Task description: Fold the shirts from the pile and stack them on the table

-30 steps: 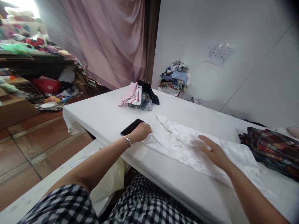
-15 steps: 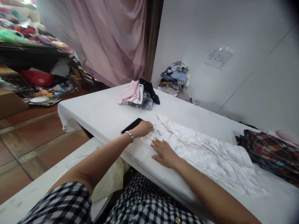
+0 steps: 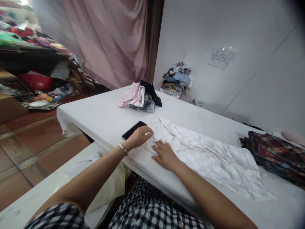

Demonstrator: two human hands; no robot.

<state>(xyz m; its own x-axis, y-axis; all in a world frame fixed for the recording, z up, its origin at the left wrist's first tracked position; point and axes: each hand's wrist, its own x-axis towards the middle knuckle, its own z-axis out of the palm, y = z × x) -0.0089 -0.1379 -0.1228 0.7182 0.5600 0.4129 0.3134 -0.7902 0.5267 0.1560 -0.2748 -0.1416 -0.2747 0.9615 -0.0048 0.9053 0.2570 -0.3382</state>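
Observation:
A white, faintly patterned garment (image 3: pixel 209 156) lies stretched along the table, creased along its length. At its left end my left hand (image 3: pixel 140 137), with a silver bracelet on the wrist, pinches the cloth's edge between thumb and fingers. My right hand (image 3: pixel 165 155) rests flat on the near edge of the same garment, its fingers spread. Just behind my left hand is a black phone (image 3: pixel 133 129), lying on the tabletop and partly covered by the hand.
The white-covered table (image 3: pixel 95 111) bears a pile of folded clothes (image 3: pixel 138 97) at the back and dark plaid clothes (image 3: pixel 274 152) at the right. More clothes (image 3: pixel 179 78) are heaped by the wall. A pink curtain (image 3: pixel 114 41) hangs behind; a white bench (image 3: pixel 57 178) stands at lower left.
My left hand has shifted slightly left and toward me, its fingers still at the cloth's edge. More of the phone shows. My right hand has barely moved.

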